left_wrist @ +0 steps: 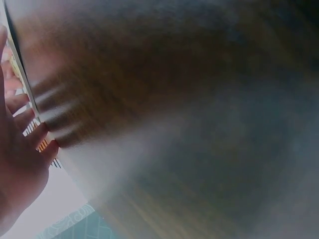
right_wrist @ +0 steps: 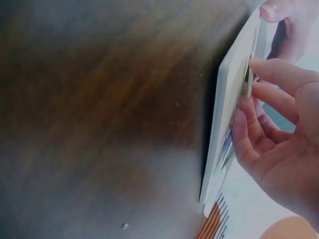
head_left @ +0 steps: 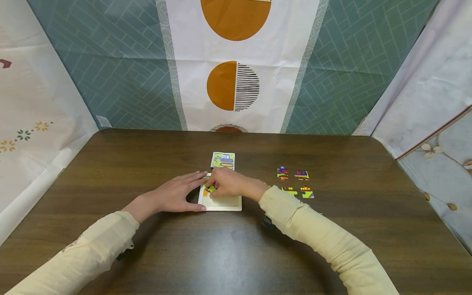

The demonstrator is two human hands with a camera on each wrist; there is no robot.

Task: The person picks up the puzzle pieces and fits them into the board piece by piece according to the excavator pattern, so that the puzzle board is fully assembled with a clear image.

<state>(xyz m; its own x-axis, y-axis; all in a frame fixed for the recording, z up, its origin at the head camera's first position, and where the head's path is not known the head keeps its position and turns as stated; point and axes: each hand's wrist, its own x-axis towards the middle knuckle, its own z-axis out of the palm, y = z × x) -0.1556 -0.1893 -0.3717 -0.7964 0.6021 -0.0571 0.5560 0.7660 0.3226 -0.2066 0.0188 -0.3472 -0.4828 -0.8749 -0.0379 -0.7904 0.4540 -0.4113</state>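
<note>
Table [head_left: 158,229]: dark wood grain, rounded far corners. Left hand [head_left: 174,194]: grip clamped on nothing, fingers extended, thumb apart, resting at the tray's left side. Right hand [head_left: 231,183]: grip together, thumb and forefinger pinching a puzzle piece. Pale tray [head_left: 223,208]: about midway between the table's left and right edges. Picture card [head_left: 223,159]: between tray and far edge. Loose pieces [head_left: 302,175]: toward the right edge. Puzzle piece [right_wrist: 249,89]: at the tray's left part; seating cannot be determined.
</note>
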